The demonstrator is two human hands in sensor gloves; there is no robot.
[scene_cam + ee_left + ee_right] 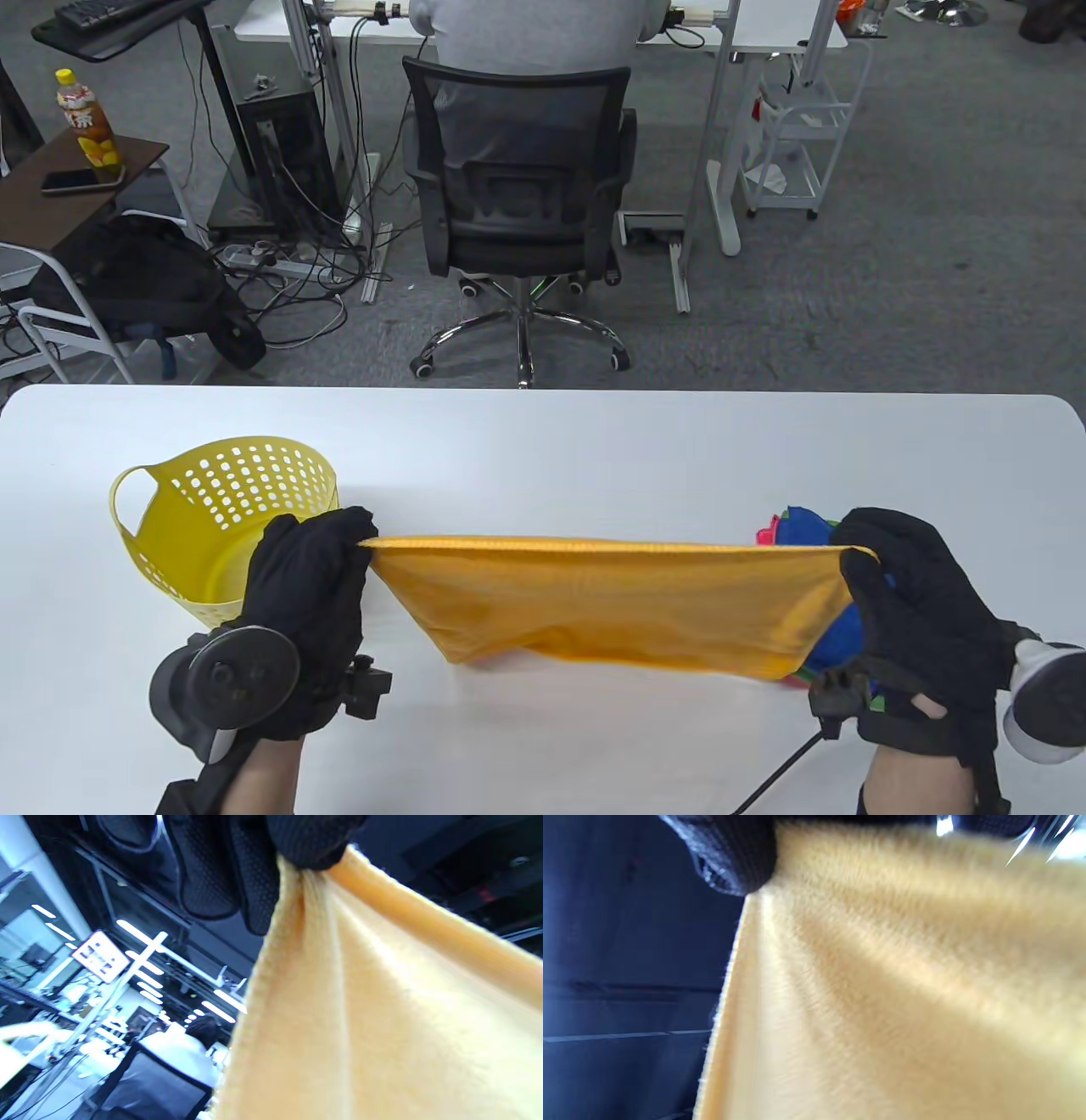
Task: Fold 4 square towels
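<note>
A: How is the orange towel point(619, 607) positioned?

B: It is held stretched above the white table point(543, 433), one upper corner pinched by the left hand point(305, 620), the other by the right hand point(920, 628). The hands are kept well apart, and the cloth sags between them.

A: What else is located nearby?

B: A yellow basket point(225, 518) is set just beyond the left hand. Bunched coloured towels point(797, 526) are partly hidden behind the right hand.
</note>
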